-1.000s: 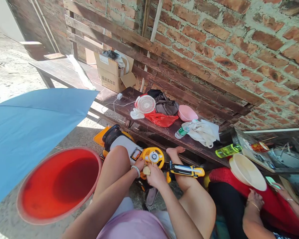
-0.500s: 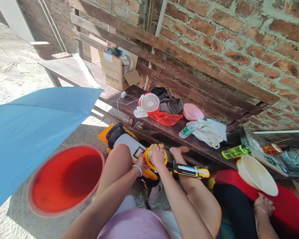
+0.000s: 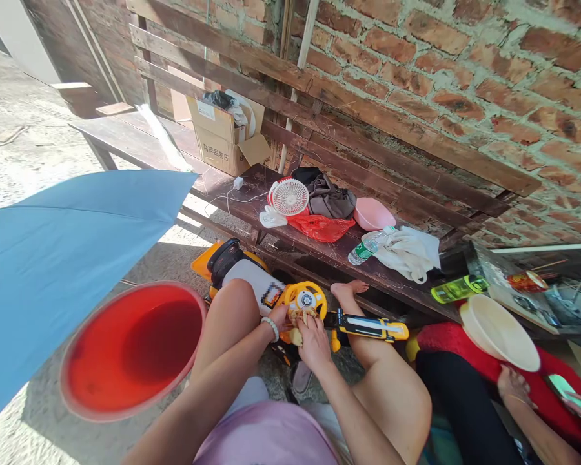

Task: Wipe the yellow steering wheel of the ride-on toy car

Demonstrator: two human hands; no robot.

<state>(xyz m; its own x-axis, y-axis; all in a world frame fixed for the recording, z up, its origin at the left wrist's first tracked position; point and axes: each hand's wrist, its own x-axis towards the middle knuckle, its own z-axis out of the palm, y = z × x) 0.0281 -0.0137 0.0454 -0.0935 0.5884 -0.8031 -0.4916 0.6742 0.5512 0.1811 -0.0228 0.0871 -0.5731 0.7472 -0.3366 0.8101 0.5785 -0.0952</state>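
Note:
My left hand [image 3: 281,318], with a beaded bracelet on its wrist, is closed at the lower left rim of a yellow toy steering wheel [image 3: 321,292]. Close beside it, my right hand [image 3: 315,343] curls its fingers around a crumpled pale tan piece [image 3: 296,336]. That piece lies between both hands; its kind is unclear, and fingers cover much of it. Whether the left fingers also grip the wheel is hidden. The wheel belongs to a yellow, white and black ride-on toy [image 3: 246,282] between my legs. A yellow-and-black arm [image 3: 372,328] sticks out to the right.
A red tub [image 3: 91,361] holding liquid stands left, under a blue canopy [image 3: 72,239]. The wooden bench [image 3: 329,255] bears a fan [image 3: 290,196], a water bottle [image 3: 363,250], a pink bowl [image 3: 375,214] and a carton [image 3: 217,139]. At right, another person's hand [image 3: 513,385] is near a cream basin [image 3: 498,336].
Both hands and the tan piece have come down off the wheel's middle toward my body, uncovering its hub. A phone-like green object has appeared near the other person at right.

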